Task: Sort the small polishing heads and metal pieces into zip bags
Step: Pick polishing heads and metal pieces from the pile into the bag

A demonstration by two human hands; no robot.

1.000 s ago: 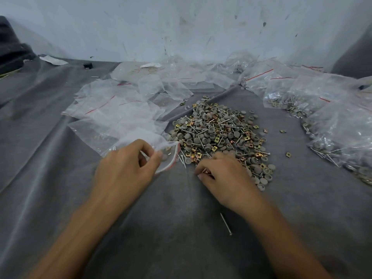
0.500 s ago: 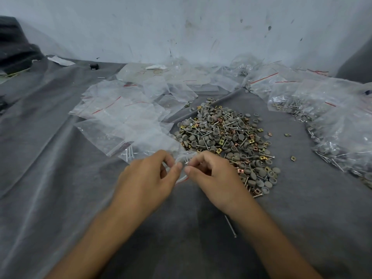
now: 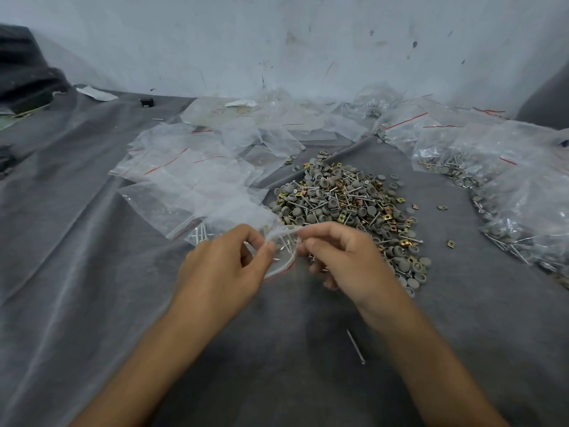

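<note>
The right hand (image 3: 345,260) has left the mixed pile (image 3: 345,204) of grey polishing heads, pins and brass squares. It now meets the left hand (image 3: 224,266) at the mouth of a clear zip bag (image 3: 215,223). The bag's body rests on the grey-clothed bench (image 3: 92,241), just left of the pile. Fingers (image 3: 320,232) of both hands pinch the rim, holding it open. Thin metal pins show inside, so another batch is probably going in.
</note>
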